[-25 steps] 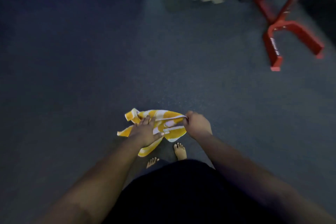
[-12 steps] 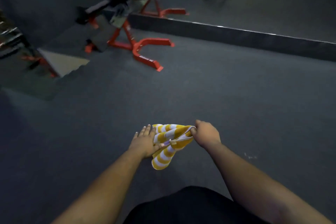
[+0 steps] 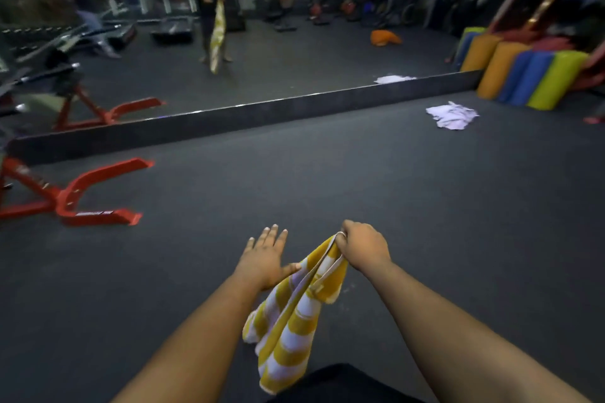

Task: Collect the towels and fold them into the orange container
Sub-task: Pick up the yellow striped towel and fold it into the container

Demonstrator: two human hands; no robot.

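While our right hand [image 3: 361, 247] pinches the striped towel [image 3: 294, 314], our left hand's [image 3: 266, 260] fingers [image 3: 271, 232] spread flat; a white towel [image 3: 451, 114] lies at two o'clock.

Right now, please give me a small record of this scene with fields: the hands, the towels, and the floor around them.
left hand: open, fingers spread, thumb touching the striped towel
right hand: grips the top of the striped towel
striped towel: yellow and white, hanging down from the right hand
white towel: crumpled on the floor, far right, near the mirror
floor: dark grey
red frame: on the floor at left
foam rolls: coloured, far right corner
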